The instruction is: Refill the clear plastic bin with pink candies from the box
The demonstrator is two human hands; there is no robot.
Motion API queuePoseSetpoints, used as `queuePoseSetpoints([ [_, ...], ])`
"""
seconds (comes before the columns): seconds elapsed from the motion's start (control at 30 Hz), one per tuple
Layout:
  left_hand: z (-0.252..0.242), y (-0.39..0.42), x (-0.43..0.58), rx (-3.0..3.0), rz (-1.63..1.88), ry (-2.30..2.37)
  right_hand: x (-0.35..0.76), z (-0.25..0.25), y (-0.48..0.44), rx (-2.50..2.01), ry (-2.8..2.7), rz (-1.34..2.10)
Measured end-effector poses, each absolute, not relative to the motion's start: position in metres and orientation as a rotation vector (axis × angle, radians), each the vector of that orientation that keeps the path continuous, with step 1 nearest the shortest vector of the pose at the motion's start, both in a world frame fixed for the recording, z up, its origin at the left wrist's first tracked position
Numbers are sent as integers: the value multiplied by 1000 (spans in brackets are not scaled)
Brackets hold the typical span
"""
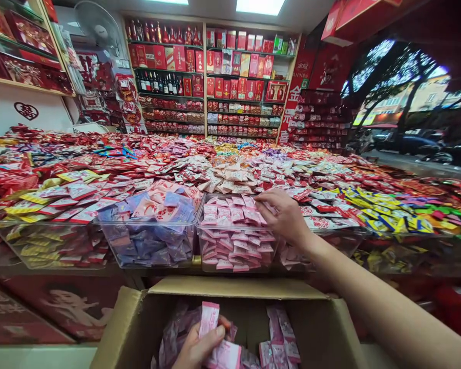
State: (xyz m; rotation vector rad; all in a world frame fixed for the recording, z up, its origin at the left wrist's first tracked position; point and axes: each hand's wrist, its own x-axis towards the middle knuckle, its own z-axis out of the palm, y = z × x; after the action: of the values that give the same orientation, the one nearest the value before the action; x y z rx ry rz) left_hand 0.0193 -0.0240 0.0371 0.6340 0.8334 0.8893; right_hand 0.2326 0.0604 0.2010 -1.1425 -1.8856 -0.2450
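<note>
My left hand (202, 344) is closed on several small pink candy packets (209, 318), with the thumb pressed on top, over the open cardboard box (234, 288). More pink packets (278, 353) lie inside the box, some in clear plastic wrap. My right hand (284, 218) reaches to the back right corner of a clear plastic bin (236, 230) filled with rows of pink packets (234, 251). Its fingers are bent and pinched together at a pink packet there. The fingertips partly hide that packet.
Left of that bin stands another clear bin of purple and pink packets (153, 246). Yellow-and-red packets (57, 241) fill the bin farther left, and yellow-and-blue ones (388, 215) lie at right. Heaps of red packets spread behind. Shelves (205, 77) of bottles and boxes line the back wall.
</note>
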Motion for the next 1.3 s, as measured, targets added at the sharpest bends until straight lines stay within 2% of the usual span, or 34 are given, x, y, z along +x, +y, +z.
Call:
queuePoseSetpoints([
  [0.07, 41, -27, 22, 676, 917, 919, 222, 187, 31, -989, -1898, -167],
  [0.13, 44, -29, 24, 729, 924, 972, 208, 166, 0, -946, -2042, 80],
  [0.23, 46, -30, 26, 886, 838, 930, 188, 127, -36, -1122, -2098, 418],
  [0.33, 50, -33, 28, 1087, 739, 806, 175, 98, -49, -1296, -1979, 545],
  [0.5, 60, -36, 29, 1311, 692, 791, 173, 88, -48, -1282, -1909, 770],
  [0.67, 54, -29, 29, 1165, 740, 850, 191, 90, -57, -1037, -1693, 629],
  [0.87, 56, -29, 31, 635, 714, 803, 198, 75, -64, -1025, -1843, 539],
  [1.03, 65, -33, 36, 576, 872, 876, 191, 67, -71, -1067, -1896, 646],
  [1.3, 60, -34, 30, 744, 837, 725, 193, 66, -72, -1030, -1932, 468],
])
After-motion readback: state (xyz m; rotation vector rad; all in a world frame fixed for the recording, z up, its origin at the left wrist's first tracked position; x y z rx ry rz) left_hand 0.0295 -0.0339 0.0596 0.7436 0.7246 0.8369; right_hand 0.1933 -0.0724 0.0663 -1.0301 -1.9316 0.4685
